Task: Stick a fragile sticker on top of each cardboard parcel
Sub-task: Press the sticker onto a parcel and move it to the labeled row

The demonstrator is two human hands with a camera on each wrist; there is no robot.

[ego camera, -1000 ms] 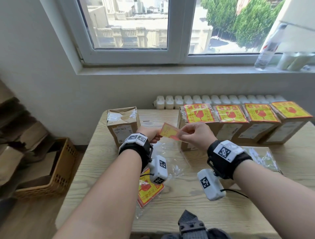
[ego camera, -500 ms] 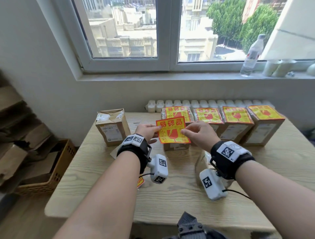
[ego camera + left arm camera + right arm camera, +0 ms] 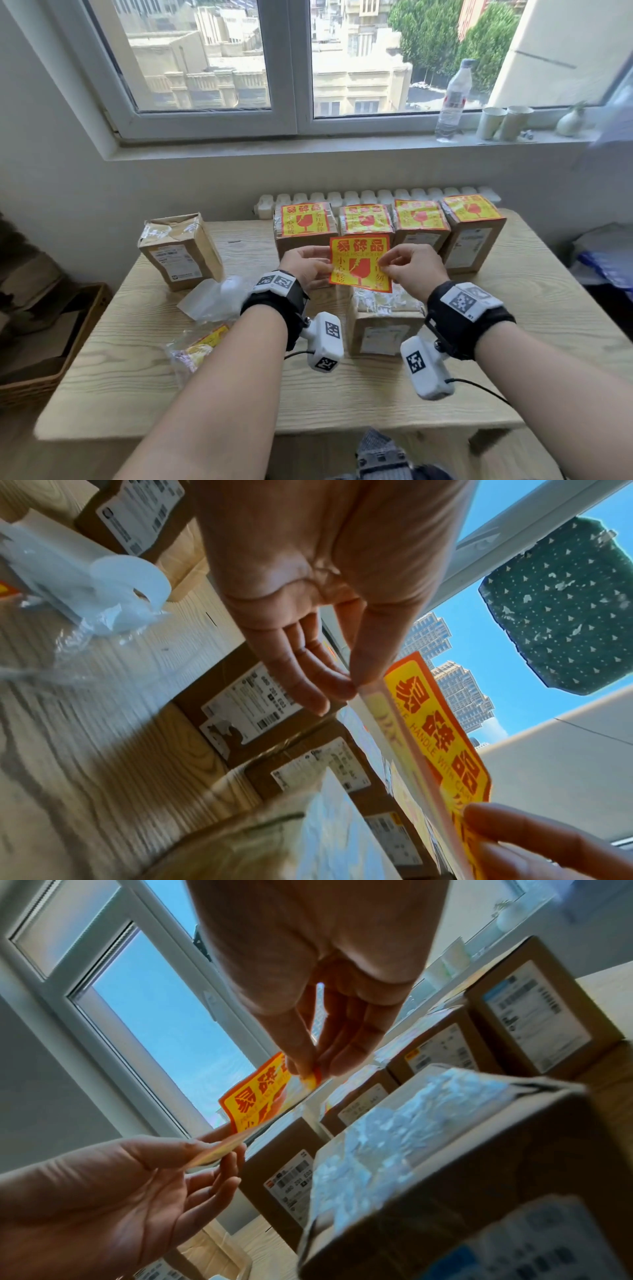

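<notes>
Head view, largest to smallest. Pale wooden table (image 3: 144, 370) below a wide window (image 3: 291, 61). On the sill, a clear plastic bottle (image 3: 452, 99) and two paper cups (image 3: 503, 122). At the table's far edge, a row of four cardboard parcels (image 3: 421, 226), each already topped with a yellow-and-red fragile label. Apart on the left, a fifth parcel (image 3: 180, 251), top bare of any label, only crumpled tape. Closest in, a nearest parcel (image 3: 383, 325) standing under the hands, top covered in wrinkled clear tape, no label on it.

Above that nearest parcel, held in the air and facing the camera, one fragile sticker (image 3: 360, 262): yellow square, red border, red broken-glass symbol. Not touching any parcel. Left hand (image 3: 305, 263) pinching the sticker's left edge between thumb and fingertips. Right hand (image 3: 412, 269) pinching the right edge, thumb on the front. In the left wrist view, a pale backing layer visible along the edge under the printed face.

On the table to the left, a crumpled clear plastic wrapper (image 3: 214, 298), and nearer, a bag of spare stickers (image 3: 198, 347).
</notes>
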